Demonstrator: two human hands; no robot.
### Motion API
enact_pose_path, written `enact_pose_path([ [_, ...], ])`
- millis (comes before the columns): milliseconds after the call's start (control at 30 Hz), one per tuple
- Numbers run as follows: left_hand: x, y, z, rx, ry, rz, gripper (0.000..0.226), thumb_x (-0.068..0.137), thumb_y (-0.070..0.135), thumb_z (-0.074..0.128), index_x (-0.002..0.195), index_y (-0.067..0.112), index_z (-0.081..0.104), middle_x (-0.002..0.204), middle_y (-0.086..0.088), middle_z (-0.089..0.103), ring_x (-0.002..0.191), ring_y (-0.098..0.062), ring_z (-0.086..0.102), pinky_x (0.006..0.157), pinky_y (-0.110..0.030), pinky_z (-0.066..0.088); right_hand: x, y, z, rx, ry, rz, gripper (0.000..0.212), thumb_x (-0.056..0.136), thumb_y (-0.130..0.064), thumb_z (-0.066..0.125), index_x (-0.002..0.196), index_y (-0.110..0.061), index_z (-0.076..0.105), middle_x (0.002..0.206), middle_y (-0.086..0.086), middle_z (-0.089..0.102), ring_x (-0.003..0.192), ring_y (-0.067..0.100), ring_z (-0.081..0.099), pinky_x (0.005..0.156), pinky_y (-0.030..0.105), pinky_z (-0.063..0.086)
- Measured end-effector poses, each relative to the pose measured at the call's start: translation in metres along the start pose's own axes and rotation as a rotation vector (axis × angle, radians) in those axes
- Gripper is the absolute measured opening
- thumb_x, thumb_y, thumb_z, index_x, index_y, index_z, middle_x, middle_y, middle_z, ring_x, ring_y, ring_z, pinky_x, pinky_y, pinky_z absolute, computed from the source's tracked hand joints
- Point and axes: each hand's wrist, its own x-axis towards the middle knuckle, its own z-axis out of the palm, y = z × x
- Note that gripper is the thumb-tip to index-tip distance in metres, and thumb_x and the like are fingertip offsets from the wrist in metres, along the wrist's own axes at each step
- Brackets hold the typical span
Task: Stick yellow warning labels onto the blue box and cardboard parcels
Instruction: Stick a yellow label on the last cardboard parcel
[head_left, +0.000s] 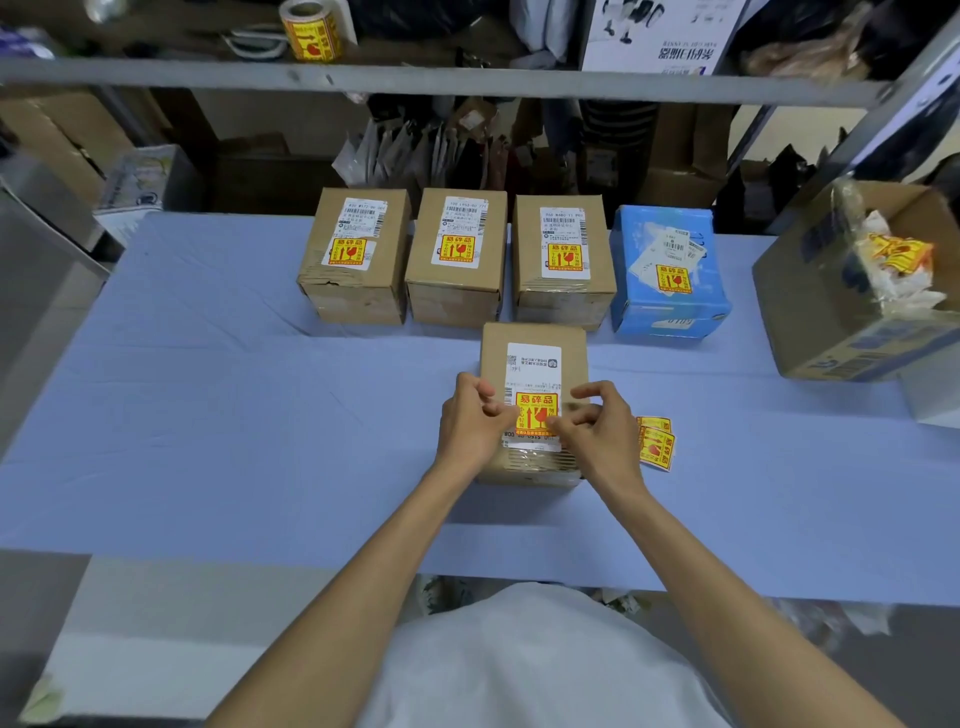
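Observation:
A cardboard parcel (535, 338) lies in front of me on the blue-covered table (208, 389). A yellow warning label (536, 410) sits on its white shipping slip. My left hand (470, 421) pinches the label's left edge and my right hand (597, 426) its right edge, fingertips pressed on it. Behind stand three cardboard parcels (356, 254), (457, 254), (563, 260) and a blue box (670, 270), each bearing a yellow label. A short strip of spare yellow labels (657, 441) lies on the cloth right of my right hand.
A large open cardboard box (852, 291) with crumpled label backing stands at the right. A roll of yellow labels (309, 28) sits on the metal shelf (467, 78) above. Bags and cartons fill the space behind the table.

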Motion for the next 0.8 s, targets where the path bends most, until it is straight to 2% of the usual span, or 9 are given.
enact_pose_path([
  [67, 0.0, -0.001, 0.002, 0.035, 0.007, -0.006, 0.03, 0.082, 0.018, 0.069, 0.094, 0.015, 0.042, 0.079, 0.003, 0.057, 0.079, -0.017, 0.057, 0.069, -0.03, 0.046, 0.001, 0.0, 0.001, -0.033, -0.006, 0.01, 0.038, 0.077, -0.016, 0.078, 0.104, -0.013, 0.052, 0.077, 0.002, 0.068, 0.071, 0.012, 0.065, 0.054, 0.016, 0.04],
  [133, 0.001, -0.001, 0.003, 0.052, 0.007, -0.018, 0.029, 0.083, 0.017, 0.069, 0.094, 0.014, 0.042, 0.079, 0.005, 0.054, 0.079, -0.017, 0.056, 0.067, -0.028, 0.044, 0.003, 0.001, 0.002, -0.059, -0.006, 0.01, 0.036, 0.077, -0.016, 0.078, 0.101, -0.014, 0.051, 0.078, 0.003, 0.067, 0.071, 0.011, 0.063, 0.052, 0.015, 0.038],
  [333, 0.001, -0.001, 0.006, 0.163, 0.044, 0.048, 0.027, 0.079, 0.014, 0.066, 0.091, 0.016, 0.041, 0.087, -0.006, 0.064, 0.081, -0.023, 0.06, 0.064, -0.03, 0.043, 0.007, 0.006, 0.008, -0.147, 0.002, -0.036, 0.031, 0.074, -0.013, 0.078, 0.092, -0.013, 0.053, 0.07, 0.0, 0.064, 0.07, 0.016, 0.064, 0.062, 0.029, 0.048],
  [433, 0.002, -0.001, 0.008, 0.205, 0.067, 0.097, 0.027, 0.077, 0.013, 0.064, 0.09, 0.016, 0.04, 0.087, -0.006, 0.066, 0.081, -0.025, 0.061, 0.062, -0.031, 0.042, 0.009, 0.007, 0.008, -0.21, 0.009, -0.064, 0.028, 0.074, -0.013, 0.078, 0.088, -0.012, 0.054, 0.072, 0.001, 0.064, 0.072, 0.019, 0.064, 0.066, 0.035, 0.05],
  [600, 0.006, -0.007, -0.001, 0.074, 0.052, 0.092, 0.045, 0.065, 0.015, 0.081, 0.093, 0.018, 0.046, 0.084, 0.005, 0.067, 0.081, -0.015, 0.062, 0.072, -0.032, 0.048, 0.007, 0.008, 0.007, -0.414, 0.071, -0.16, 0.033, 0.073, -0.023, 0.08, 0.091, -0.014, 0.054, 0.091, 0.0, 0.061, 0.08, 0.019, 0.058, 0.07, 0.037, 0.048],
  [667, 0.006, -0.008, -0.003, -0.004, 0.013, 0.122, 0.046, 0.063, 0.01, 0.083, 0.093, 0.02, 0.05, 0.087, 0.007, 0.069, 0.085, -0.01, 0.064, 0.076, -0.03, 0.05, 0.009, 0.007, 0.005, -0.364, 0.063, -0.192, 0.037, 0.069, -0.018, 0.082, 0.095, -0.016, 0.055, 0.093, -0.005, 0.059, 0.076, 0.014, 0.056, 0.069, 0.036, 0.049],
  [733, 0.007, -0.008, -0.003, -0.015, -0.024, 0.173, 0.044, 0.063, 0.007, 0.082, 0.09, 0.025, 0.052, 0.093, 0.008, 0.071, 0.092, -0.008, 0.064, 0.078, -0.025, 0.049, 0.009, 0.007, 0.007, -0.222, -0.038, -0.252, 0.04, 0.067, -0.007, 0.081, 0.098, -0.02, 0.058, 0.09, -0.009, 0.065, 0.072, 0.009, 0.059, 0.07, 0.039, 0.053],
  [800, 0.008, -0.007, -0.002, -0.004, -0.058, 0.201, 0.045, 0.065, 0.009, 0.083, 0.092, 0.027, 0.052, 0.099, 0.009, 0.071, 0.1, -0.007, 0.062, 0.077, -0.017, 0.046, 0.008, 0.008, 0.012, -0.162, -0.125, -0.283, 0.045, 0.068, -0.001, 0.078, 0.102, -0.025, 0.062, 0.095, -0.008, 0.07, 0.08, 0.004, 0.065, 0.076, 0.038, 0.056],
])
